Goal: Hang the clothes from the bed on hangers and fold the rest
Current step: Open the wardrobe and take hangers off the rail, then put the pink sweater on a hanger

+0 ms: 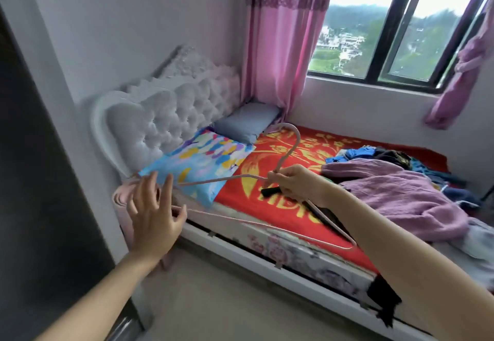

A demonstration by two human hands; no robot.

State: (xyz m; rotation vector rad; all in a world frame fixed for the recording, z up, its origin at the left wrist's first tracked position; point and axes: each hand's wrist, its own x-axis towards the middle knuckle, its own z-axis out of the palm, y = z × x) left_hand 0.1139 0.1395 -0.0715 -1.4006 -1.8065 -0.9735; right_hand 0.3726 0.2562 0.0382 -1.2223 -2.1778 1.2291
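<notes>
the right hand (291, 183) pinches a pink hanger (297, 138) at its neck, just under the hook, and holds it out over the front edge of the bed (294, 260). the left hand (153, 212) is spread wide by the hanger's left end; i can't tell if it touches. the heap of clothes (401, 191) lies on the bed's right side, towards the window wall.

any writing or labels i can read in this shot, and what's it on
Gold capital letters on the red blanket, just below the right hand: partly hidden by that hand and the pink hanger, and too blurred to read for certain.
No other words, labels, brands or numbers can be read.
</notes>
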